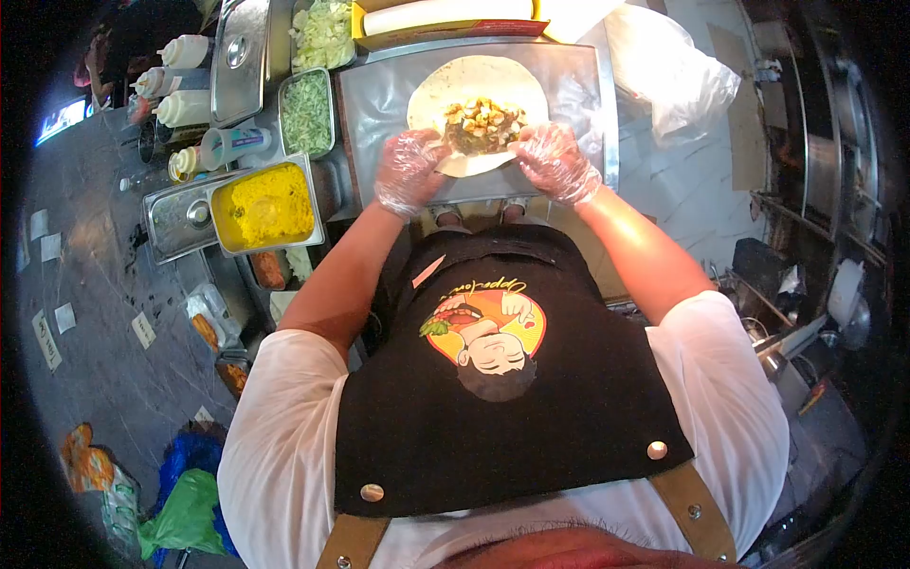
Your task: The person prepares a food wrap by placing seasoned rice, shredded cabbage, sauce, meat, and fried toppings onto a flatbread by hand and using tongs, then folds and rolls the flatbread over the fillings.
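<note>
A round flatbread [455, 81] lies on a metal work surface [374, 104], topped with a heap of filling [482, 123] of dark bits and pale golden chunks. My left hand [410, 171], in a clear plastic glove, pinches the flatbread's near left edge. At the near right edge my gloved right hand [557, 163] has its fingers closed on the bread too. Between the hands, the near edge is slightly raised beside the filling.
Left of the work surface stand trays of yellow food [275, 207], chopped greens [308, 112] and lettuce [322, 36], with squeeze bottles [185, 108] beyond. A boxed roll [447, 17] lies at the far edge. A plastic bag [668, 76] hangs at the right.
</note>
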Demonstrator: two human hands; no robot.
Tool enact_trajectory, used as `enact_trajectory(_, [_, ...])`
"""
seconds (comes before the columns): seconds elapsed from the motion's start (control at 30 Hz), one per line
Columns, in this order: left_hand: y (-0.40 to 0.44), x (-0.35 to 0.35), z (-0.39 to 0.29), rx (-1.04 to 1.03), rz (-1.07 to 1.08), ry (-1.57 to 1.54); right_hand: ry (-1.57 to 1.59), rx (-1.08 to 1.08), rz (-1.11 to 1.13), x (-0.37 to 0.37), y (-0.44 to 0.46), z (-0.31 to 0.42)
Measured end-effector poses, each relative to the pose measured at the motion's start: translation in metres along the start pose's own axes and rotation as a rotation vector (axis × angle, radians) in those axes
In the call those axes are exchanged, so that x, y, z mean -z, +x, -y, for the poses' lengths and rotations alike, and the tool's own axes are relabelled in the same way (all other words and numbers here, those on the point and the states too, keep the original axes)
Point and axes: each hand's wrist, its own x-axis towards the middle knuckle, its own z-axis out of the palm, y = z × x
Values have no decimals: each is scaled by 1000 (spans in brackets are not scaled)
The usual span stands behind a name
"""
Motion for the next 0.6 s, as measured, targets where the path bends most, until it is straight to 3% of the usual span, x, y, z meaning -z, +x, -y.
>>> enact_trajectory(0.17, [21,6,0,-80,3,-86,101,-39,-37,8,9,2])
enact_trajectory(0.4, [43,2,10,-137,-1,-325,244,86,162,25,37,-2])
enact_trajectory(0.6, [56,-5,24,-173,22,-419,321,141,86,16,53,-16])
